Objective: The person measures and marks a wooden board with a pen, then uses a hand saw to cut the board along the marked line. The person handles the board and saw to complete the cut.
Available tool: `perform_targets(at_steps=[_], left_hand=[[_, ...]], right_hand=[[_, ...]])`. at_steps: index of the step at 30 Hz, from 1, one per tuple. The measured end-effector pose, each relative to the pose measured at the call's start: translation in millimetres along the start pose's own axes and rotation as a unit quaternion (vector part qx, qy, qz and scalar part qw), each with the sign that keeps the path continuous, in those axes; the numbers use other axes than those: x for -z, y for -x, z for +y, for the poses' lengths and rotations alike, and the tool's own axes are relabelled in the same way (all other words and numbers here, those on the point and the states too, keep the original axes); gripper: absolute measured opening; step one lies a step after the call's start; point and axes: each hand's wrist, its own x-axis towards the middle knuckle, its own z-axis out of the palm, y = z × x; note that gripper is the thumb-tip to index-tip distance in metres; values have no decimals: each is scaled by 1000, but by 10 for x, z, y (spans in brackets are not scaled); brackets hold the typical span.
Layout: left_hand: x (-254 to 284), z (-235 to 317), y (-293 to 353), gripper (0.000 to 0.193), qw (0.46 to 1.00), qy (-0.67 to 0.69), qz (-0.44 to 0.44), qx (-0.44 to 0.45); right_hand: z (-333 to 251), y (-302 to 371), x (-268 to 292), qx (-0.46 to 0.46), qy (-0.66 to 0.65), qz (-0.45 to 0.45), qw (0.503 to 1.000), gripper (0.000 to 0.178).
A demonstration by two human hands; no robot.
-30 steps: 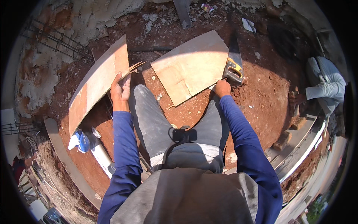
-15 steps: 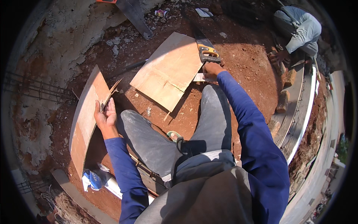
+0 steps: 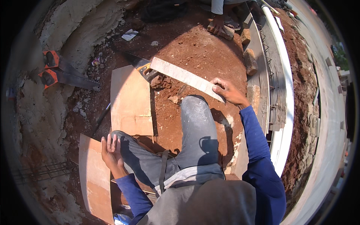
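Note:
My right hand [image 3: 228, 92] grips one end of a narrow, pale plywood strip [image 3: 183, 77], thumb on top. The strip slants up to the left, its far end by the handle of a handsaw [image 3: 144, 70] with a yellow and black grip. That saw lies on the soil at the corner of a broad plywood piece [image 3: 131, 101]. Over by my left knee, my left hand [image 3: 112, 153] is held palm up, fingers stretched and nothing in it. It is nearest to another plywood sheet [image 3: 93, 165]; whether they touch I cannot tell.
Two orange-handled saws [image 3: 56, 71] lie at the left on rough grey ground. A co-worker's hand [image 3: 216, 25] rests on a block [image 3: 225, 33] at the top. Along the right run a board, steel bars and a white pipe [image 3: 287, 82]. A dark rod [image 3: 102, 118] lies left of the plywood.
My right hand has drawn the plywood strip away from beside the saw, to the right. My left hand has come away from the left sheet's edge. The view has swung to the right.

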Motion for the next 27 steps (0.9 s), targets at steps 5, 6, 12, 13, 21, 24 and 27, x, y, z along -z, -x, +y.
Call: perform_targets(at_steps=[5, 6, 12, 13, 21, 24, 27], left_hand=[[-2295, -467, 432, 77, 865, -199, -460, -41], [-2564, -564, 508, 79, 838, -177, -514, -45], [-3744, -869, 1049, 64, 738, 20, -673, -37], [-3795, -945, 1092, 59, 731, 13, -681, -41], [-4089, -1086, 925, 51, 827, -78, -557, 12], [-3983, -1170, 1072, 62, 830, -102, -548, -17], [-3847, -1329, 1344, 77, 780, -143, -609, 2]], right_hand=[[409, 1013, 7, 70, -236, 83, 966, 35], [365, 1034, -100, 79, -216, 93, 969, 35], [276, 1733, -244, 107, -168, 99, 975, 44], [217, 1847, -361, 92, -99, 176, 975, 49], [-366, 1996, -134, 34, 24, 229, 973, 73], [-284, 1847, -253, 65, -3, 233, 970, 65], [-63, 1829, -584, 45, 19, 285, 957, 57]])
